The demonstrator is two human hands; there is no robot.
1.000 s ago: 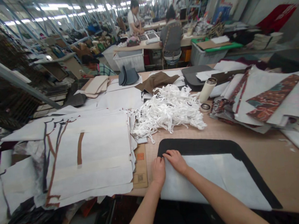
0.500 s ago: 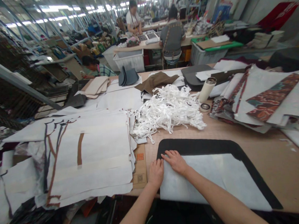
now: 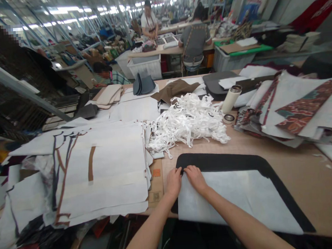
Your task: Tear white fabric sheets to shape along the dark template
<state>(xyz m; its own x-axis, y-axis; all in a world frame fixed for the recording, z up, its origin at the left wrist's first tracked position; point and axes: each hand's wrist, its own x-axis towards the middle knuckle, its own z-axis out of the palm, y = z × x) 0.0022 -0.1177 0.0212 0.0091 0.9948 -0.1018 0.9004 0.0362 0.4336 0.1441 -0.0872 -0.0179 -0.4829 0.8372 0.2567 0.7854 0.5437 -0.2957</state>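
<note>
A black panel (image 3: 219, 161) with rounded corners lies at the table's front edge, a white sheet (image 3: 233, 195) on top of it. At the panel's left end my left hand (image 3: 174, 182) has its fingers pressed together on the black edge, near the sheet's upper left corner. Close beside it, my right hand (image 3: 196, 178) rests with bent fingers on the black border and the top edge of the sheet. The fingertips of both hands nearly meet. What lies under the fingertips is hidden.
White strips (image 3: 187, 121) lie heaped behind the panel. Stacked white pieces (image 3: 114, 162) are at the left, patterned pieces (image 3: 307, 107) at the right. A cream bottle (image 3: 231, 99) stands beyond. Other people work in the background, and a dark figure passes at far left.
My right hand's fingers have drawn in and bent more. My left hand has shifted slightly up at the panel's edge, and more black shows below it. A dark figure has appeared at the far left.
</note>
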